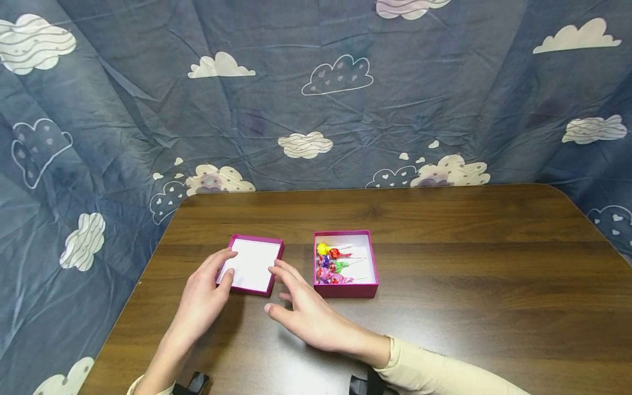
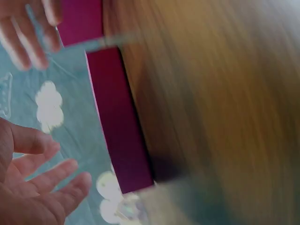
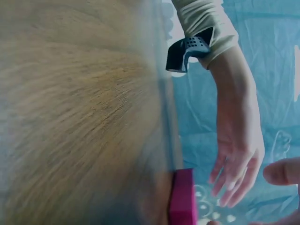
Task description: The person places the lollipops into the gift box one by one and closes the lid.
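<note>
A shallow pink-edged lid (image 1: 254,264) with a white inside lies face up on the table. My left hand (image 1: 202,299) is at the lid's left side, thumb and fingers spread; whether the fingertips touch its edge cannot be told. On the other side hovers my right hand (image 1: 313,321), its fingers extended near the lid's right edge and nothing in its grasp. To the right of the lid stands an open pink box (image 1: 345,291), with several wrapped lollipops (image 1: 338,266) in yellow, red, purple, green and pink along its left part. In the left wrist view, both hands look relaxed.
The brown wooden table (image 1: 469,274) stretches to the right of the box. Behind it hangs a blue curtain (image 1: 345,120) with white clouds. Dark straps (image 1: 365,384) sit around the wrists at the bottom.
</note>
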{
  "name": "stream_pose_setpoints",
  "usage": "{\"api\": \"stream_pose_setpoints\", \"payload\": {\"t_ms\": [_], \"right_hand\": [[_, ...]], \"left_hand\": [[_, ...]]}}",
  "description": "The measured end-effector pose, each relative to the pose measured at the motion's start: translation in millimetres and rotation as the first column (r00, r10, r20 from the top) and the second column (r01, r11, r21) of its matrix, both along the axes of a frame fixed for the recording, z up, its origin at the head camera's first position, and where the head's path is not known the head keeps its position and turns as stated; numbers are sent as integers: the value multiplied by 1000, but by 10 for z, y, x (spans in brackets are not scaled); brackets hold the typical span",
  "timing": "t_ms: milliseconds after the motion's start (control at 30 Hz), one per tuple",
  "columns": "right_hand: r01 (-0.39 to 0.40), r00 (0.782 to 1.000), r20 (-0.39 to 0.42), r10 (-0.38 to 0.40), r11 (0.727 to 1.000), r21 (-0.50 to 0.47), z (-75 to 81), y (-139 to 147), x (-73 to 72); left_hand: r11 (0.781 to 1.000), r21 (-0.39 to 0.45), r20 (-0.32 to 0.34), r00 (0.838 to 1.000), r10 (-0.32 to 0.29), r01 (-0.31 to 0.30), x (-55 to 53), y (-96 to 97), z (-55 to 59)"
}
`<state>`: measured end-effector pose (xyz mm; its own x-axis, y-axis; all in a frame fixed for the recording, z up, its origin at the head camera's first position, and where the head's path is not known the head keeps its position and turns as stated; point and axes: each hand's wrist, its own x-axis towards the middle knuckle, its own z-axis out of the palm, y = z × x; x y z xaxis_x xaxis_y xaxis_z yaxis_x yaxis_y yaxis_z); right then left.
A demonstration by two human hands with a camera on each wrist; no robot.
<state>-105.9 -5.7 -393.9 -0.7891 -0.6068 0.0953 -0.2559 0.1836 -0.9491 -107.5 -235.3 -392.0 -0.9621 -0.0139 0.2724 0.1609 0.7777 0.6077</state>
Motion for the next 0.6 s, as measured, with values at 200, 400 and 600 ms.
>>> {"api": "stream_pose_setpoints", "payload": {"t_ms": [200, 400, 600], "right_hand": [[83, 992, 97, -83, 997, 2, -140, -168, -108], [122, 984, 123, -127, 991, 50, -216, -265, -187], [144, 985, 80, -155, 981, 131, -230, -305, -248]], "left_hand": [[997, 68, 158, 987, 14, -25, -113, -272, -52], [984, 179, 319, 946, -55, -3, -206, -406, -152], [989, 137, 373, 922, -106, 58, -205, -468, -158]]}}
